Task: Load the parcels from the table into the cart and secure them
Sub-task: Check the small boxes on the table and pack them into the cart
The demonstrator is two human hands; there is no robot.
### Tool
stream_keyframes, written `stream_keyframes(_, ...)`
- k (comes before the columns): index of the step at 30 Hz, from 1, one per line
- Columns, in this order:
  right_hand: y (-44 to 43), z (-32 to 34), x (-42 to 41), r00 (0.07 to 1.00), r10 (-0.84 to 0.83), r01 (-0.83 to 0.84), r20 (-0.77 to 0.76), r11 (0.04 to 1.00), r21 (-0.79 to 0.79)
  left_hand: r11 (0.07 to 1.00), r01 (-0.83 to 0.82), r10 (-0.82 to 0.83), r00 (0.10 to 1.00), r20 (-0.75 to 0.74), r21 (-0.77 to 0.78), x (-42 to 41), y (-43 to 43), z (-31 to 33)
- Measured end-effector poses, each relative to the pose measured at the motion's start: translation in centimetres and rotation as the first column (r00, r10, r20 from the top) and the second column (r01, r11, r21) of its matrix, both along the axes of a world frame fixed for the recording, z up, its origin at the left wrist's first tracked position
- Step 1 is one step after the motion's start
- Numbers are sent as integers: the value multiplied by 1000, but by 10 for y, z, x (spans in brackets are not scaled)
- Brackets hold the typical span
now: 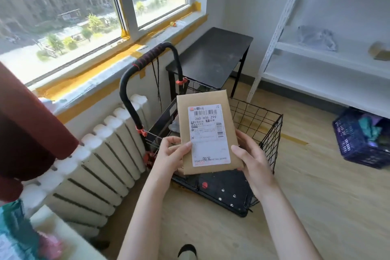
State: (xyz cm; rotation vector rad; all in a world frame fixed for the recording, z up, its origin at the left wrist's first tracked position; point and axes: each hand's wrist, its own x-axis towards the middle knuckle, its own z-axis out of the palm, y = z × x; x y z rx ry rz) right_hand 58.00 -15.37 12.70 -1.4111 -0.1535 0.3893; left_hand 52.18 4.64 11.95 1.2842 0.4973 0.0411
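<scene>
Wood flooring [306,207] fills the lower frame; at centre I have the left hand [173,154] and right hand [251,164] each gripping a lower edge of the brown parcel [207,133], held over the wire cart [268,131]. I'd lower it flat, clear of the rim [253,105]. Beyond, upper centre, the black table [213,53] stands near the window [63,6], white shelving [316,65] right.
</scene>
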Motion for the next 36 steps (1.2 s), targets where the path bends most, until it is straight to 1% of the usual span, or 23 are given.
stream_keyframes(4,8,-19,26,986,-151,148,-67,988,-48,993,63,-69,996,-60,-102,31,6,-21)
stream_keyframes(7,8,-34,45,946,-278,267,-166,960,-85,978,119,-141,983,-121,-171,50,1,-38)
stream_keyframes(10,8,-46,62,899,-354,324,-258,934,-151,964,148,-186,969,-161,-221,70,-6,-52)
stream_keyframes(12,8,-54,72,861,-342,331,-376,939,-95,960,138,-181,970,-164,-243,87,-13,-59)
stream_keyframes(14,8,-62,83,828,-285,322,-484,947,-6,954,118,-166,973,-159,-275,106,-21,-65)
stream_keyframes(17,6,-74,105,810,-266,348,-522,935,64,947,120,-170,974,-147,-298,136,-34,-73)
stream_keyframes(20,0,-90,133,782,-331,419,-528,907,52,944,119,-174,972,-159,-306,164,-43,-86)
stream_keyframes(22,-4,-101,154,771,-363,439,-524,898,23,958,126,-180,964,-198,-259,183,-45,-97)
stream_keyframes(24,-11,-118,173,761,-389,447,-519,894,-15,978,109,-154,954,-256,-180,202,-44,-106)
stream_keyframes(26,-19,-137,190,759,-398,434,-515,899,-55,997,58,-71,950,-305,-50,222,-39,-117)
stream_keyframes(28,-26,-159,206,756,-394,401,-522,910,-107,995,-5,37,949,-314,100,241,-31,-130)
stream_keyframes(29,-30,-170,214,754,-388,378,-530,916,-133,987,-15,65,948,-313,158,250,-27,-138)
stream_keyframes(30,-34,-181,219,750,-386,359,-538,919,-159,980,-1,64,947,-316,197,258,-25,-147)
stream_keyframes(32,-38,-203,231,745,-379,322,-550,925,-201,965,93,0,934,-357,244,272,-23,-166)
stream_keyframes(34,-40,-226,242,726,-374,291,-577,928,-235,939,226,-101,902,-420,259,283,-21,-189)
stream_keyframes(36,-37,-250,251,703,-385,273,-598,922,-273,913,311,-154,862,-482,265,294,-17,-214)
